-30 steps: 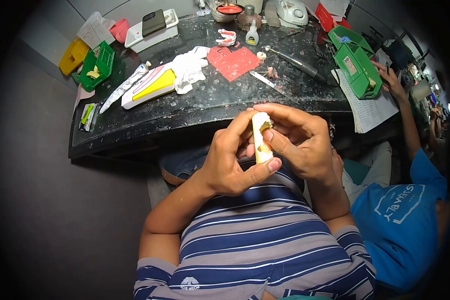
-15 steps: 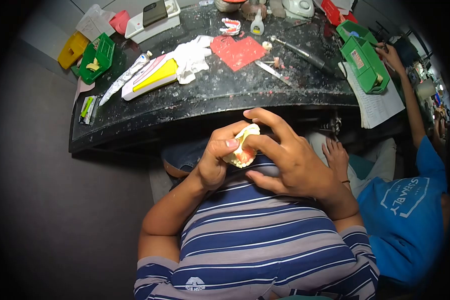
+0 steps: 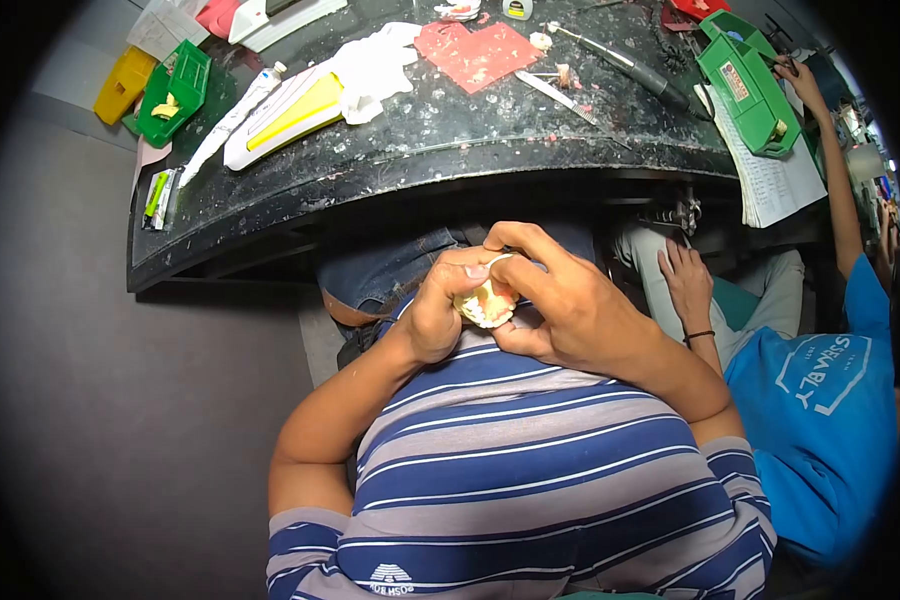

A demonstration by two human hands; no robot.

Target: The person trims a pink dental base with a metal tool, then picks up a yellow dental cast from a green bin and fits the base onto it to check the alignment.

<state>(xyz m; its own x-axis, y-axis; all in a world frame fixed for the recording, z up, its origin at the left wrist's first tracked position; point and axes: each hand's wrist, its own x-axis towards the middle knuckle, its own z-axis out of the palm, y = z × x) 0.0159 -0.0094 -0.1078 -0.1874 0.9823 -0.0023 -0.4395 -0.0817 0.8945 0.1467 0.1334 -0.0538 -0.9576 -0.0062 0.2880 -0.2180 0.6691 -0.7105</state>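
Observation:
In front of my chest, below the table edge, is a small cream-coloured dental cast [image 3: 487, 305] with a pinkish patch and tooth shapes along its rim. My left hand [image 3: 440, 308] grips it from the left, with the thumb at its upper part. From the right, my right hand [image 3: 560, 298] closes on it, the index finger bent over its top and the thumb at its lower right side. The fingers hide part of the cast.
The black table [image 3: 400, 165] holds a red sheet [image 3: 478, 55], a handpiece [image 3: 625, 68], a white cloth [image 3: 380, 75], a yellow-white box [image 3: 285, 118], a tube [image 3: 232, 125] and green bins [image 3: 748, 90]. A person in a blue shirt [image 3: 820, 420] sits at the right.
My right hand has closed in on the cast, its thumb now against the lower side. The view has tilted down, so the table sits higher in the frame.

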